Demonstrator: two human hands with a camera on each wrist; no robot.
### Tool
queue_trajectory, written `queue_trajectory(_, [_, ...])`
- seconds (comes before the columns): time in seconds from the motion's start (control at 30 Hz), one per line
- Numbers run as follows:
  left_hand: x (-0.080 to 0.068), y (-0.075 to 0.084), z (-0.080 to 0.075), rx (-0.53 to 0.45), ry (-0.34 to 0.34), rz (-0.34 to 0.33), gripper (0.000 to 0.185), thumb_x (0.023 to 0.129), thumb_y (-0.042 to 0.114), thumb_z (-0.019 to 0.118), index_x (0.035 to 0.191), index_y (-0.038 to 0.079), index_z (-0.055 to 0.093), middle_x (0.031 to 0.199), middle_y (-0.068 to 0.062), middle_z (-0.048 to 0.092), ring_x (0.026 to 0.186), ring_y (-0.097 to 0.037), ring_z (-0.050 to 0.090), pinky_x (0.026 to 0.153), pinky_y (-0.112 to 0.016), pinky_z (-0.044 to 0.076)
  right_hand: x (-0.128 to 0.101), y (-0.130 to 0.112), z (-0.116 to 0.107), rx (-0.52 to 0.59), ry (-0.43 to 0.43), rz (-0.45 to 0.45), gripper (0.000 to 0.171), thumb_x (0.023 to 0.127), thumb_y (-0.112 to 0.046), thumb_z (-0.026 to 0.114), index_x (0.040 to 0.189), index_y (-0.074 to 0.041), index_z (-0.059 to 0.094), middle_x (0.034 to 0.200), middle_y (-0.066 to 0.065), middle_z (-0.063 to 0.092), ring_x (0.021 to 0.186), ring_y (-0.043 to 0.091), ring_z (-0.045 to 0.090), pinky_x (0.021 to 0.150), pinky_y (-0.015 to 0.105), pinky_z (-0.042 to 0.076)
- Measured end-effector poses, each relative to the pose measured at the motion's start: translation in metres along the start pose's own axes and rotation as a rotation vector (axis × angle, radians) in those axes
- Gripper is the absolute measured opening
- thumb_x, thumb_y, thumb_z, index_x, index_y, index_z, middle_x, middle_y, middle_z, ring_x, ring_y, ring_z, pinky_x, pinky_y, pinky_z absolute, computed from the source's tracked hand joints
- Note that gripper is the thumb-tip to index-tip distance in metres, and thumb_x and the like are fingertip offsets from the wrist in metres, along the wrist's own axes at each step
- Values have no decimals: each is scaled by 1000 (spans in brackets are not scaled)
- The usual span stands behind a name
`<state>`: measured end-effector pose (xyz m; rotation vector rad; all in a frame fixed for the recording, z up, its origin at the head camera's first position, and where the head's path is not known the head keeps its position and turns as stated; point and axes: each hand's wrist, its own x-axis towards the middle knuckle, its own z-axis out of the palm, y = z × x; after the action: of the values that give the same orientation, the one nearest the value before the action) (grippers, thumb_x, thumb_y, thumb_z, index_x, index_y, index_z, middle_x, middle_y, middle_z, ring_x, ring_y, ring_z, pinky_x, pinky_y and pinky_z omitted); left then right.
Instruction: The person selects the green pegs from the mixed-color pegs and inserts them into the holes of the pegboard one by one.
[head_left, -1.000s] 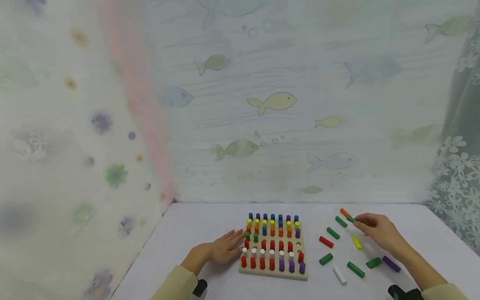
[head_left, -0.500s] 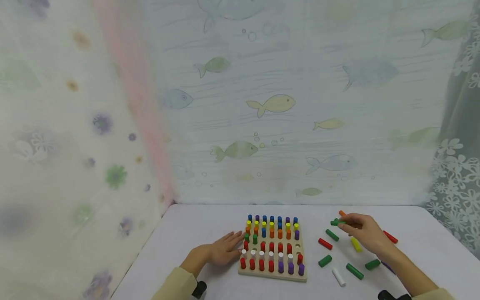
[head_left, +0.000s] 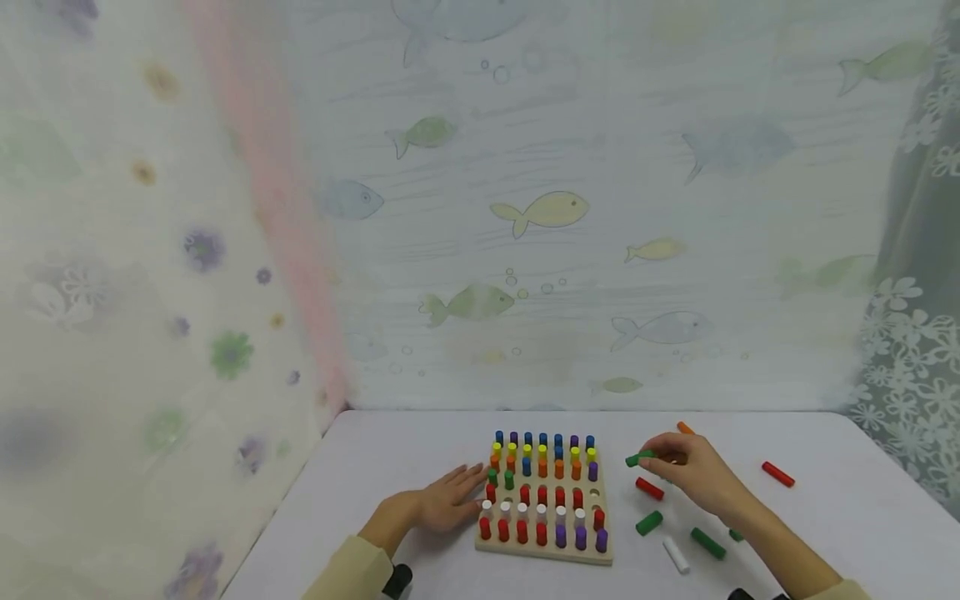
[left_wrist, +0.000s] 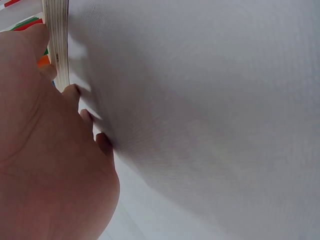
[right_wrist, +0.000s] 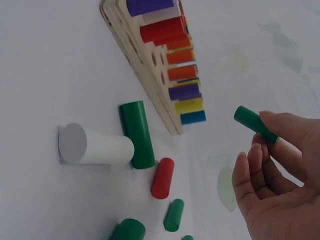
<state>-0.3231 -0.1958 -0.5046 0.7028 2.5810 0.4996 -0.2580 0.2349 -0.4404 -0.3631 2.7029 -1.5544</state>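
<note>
My right hand (head_left: 697,473) pinches a green peg (head_left: 637,459) between thumb and fingertips, to the right of a wooden pegboard (head_left: 543,552). In the right wrist view the held peg (right_wrist: 255,123) is raised and tilted, with the other fingers loosely curled below it. Upright pegs in blue, purple, yellow, orange, green, red and white fill most of the board's rows; several holes show in the green row and at the right side. My left hand (head_left: 444,504) lies flat on the table, its fingers straight at the board's left edge (left_wrist: 59,45).
Loose pegs lie right of the board: a red peg (head_left: 649,488), a green peg (head_left: 649,523), a white peg (head_left: 676,554), another green peg (head_left: 708,543), an orange peg (head_left: 685,427) and a second red peg (head_left: 778,474). A patterned curtain (head_left: 555,333) hangs behind the white table (head_left: 405,442).
My right hand has carried the green peg left, from the far loose pegs toward the board. Its arm now covers the yellow and purple pegs and uncovers a red one. The left hand stays put.
</note>
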Motion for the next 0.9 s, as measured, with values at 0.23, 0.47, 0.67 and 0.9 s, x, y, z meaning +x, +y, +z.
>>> queue_trajectory(0.23, [7,-8,5,-24,-1,3,72,102,67,41,164,34,24,171,7,18,159,-28,9,125,-58,15,4,-9,15,32,-20,24,27,96,-23,74,113,-2,70,101,5,69,90,21,60,74,28,55])
queue_trajectory(0.47, [5,-4,2,8,12,-2,70,103,65,40,164,35,22,171,7,18,159,-27,10,125,-57,16,10,-16,28,36,-26,-54,24,94,-20,76,108,-1,71,95,6,69,85,20,62,68,26,54])
queue_trajectory(0.67, [2,-3,2,7,2,-9,71,103,65,39,164,34,22,171,6,18,158,-29,10,125,-58,15,17,-21,43,58,-62,-64,26,94,-23,75,109,-2,71,97,6,68,90,22,61,74,27,55])
queue_trajectory(0.9, [-2,2,1,13,10,2,70,104,63,38,164,31,23,171,4,18,158,-30,11,125,-58,17,25,-29,63,63,-89,-102,27,97,-23,73,112,-1,72,100,4,70,93,22,63,78,25,56])
